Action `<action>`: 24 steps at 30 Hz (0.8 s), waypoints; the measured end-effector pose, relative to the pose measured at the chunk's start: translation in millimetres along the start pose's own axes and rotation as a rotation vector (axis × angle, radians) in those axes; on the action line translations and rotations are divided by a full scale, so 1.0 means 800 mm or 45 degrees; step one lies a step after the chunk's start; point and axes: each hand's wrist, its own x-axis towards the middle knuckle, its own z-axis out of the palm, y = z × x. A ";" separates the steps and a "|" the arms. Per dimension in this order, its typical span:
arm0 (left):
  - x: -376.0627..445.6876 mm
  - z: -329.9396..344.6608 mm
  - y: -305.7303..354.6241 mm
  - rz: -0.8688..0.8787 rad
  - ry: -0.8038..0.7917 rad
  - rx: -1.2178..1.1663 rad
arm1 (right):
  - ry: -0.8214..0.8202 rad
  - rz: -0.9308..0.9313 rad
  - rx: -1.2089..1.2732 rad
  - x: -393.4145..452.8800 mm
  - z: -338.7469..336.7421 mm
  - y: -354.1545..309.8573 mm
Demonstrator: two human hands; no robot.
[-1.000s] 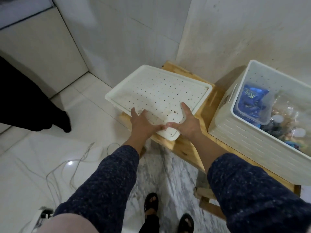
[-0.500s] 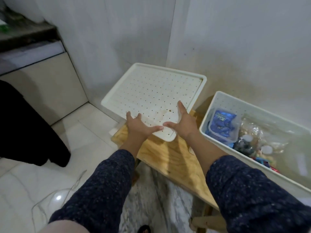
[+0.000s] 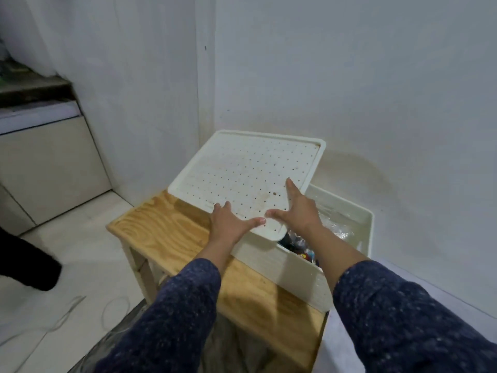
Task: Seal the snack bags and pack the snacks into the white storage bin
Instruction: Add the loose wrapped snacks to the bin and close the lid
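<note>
A white perforated lid is held tilted above the left part of the white storage bin, which stands on a wooden table. My left hand grips the lid's near edge from the left. My right hand grips the lid's near corner, fingers spread over its top. Clear snack bags and dark packets show in the uncovered right part of the bin. The rest of the bin's inside is hidden under the lid.
White walls stand close behind and to the right of the bin. A beige cabinet stands at the left. A person's dark leg and loose cables are on the white tiled floor.
Both hands have carried the lid rightward from the table's left end until it hangs over the bin. The blue snack container is now hidden beneath it.
</note>
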 end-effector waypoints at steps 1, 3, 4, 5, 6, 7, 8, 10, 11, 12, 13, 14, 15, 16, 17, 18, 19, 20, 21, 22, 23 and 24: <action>-0.011 0.013 0.009 0.005 0.007 0.010 | 0.000 0.005 0.000 -0.007 -0.010 0.016; -0.031 0.034 0.024 0.021 0.020 0.043 | 0.003 0.021 0.037 -0.021 -0.024 0.045; -0.041 0.042 0.031 0.024 0.019 0.063 | 0.005 0.028 0.065 -0.028 -0.030 0.057; -0.049 0.050 0.037 0.027 0.016 0.084 | 0.007 0.035 0.090 -0.036 -0.036 0.069; -0.056 0.059 0.043 0.032 0.009 0.109 | 0.007 0.043 0.114 -0.041 -0.041 0.080; -0.062 0.067 0.049 0.035 -0.005 0.132 | 0.001 0.055 0.137 -0.046 -0.046 0.092; -0.068 0.076 0.055 0.039 -0.018 0.153 | -0.005 0.069 0.155 -0.050 -0.051 0.104; -0.079 0.095 0.067 0.039 -0.048 0.177 | -0.016 0.105 0.176 -0.058 -0.061 0.128; -0.085 0.104 0.073 0.034 -0.063 0.184 | -0.023 0.125 0.181 -0.062 -0.066 0.139; -0.089 0.114 0.077 0.031 -0.074 0.194 | -0.036 0.142 0.181 -0.065 -0.071 0.150; -0.093 0.123 0.080 0.031 -0.082 0.210 | -0.058 0.157 0.166 -0.067 -0.076 0.161; -0.097 0.132 0.083 0.032 -0.087 0.229 | -0.089 0.172 0.137 -0.069 -0.080 0.172; -0.100 0.140 0.084 0.034 -0.085 0.243 | -0.131 0.190 0.099 -0.070 -0.083 0.181; -0.103 0.147 0.085 0.034 -0.079 0.252 | -0.175 0.212 0.072 -0.072 -0.085 0.189; -0.106 0.154 0.085 0.031 -0.072 0.261 | -0.214 0.240 0.069 -0.073 -0.086 0.196; -0.109 0.159 0.085 0.030 -0.064 0.280 | -0.239 0.266 0.082 -0.075 -0.087 0.202; -0.111 0.164 0.085 0.030 -0.058 0.300 | -0.247 0.275 0.096 -0.076 -0.088 0.206; -0.114 0.168 0.085 0.031 -0.053 0.312 | -0.248 0.272 0.101 -0.076 -0.088 0.210; -0.116 0.172 0.084 0.032 -0.051 0.311 | -0.256 0.265 0.094 -0.076 -0.089 0.214; -0.118 0.176 0.083 0.033 -0.052 0.302 | -0.270 0.261 0.078 -0.075 -0.090 0.218; -0.120 0.180 0.082 0.035 -0.051 0.296 | -0.284 0.254 0.061 -0.075 -0.091 0.222; -0.122 0.183 0.080 0.040 -0.047 0.301 | -0.295 0.250 0.045 -0.076 -0.092 0.224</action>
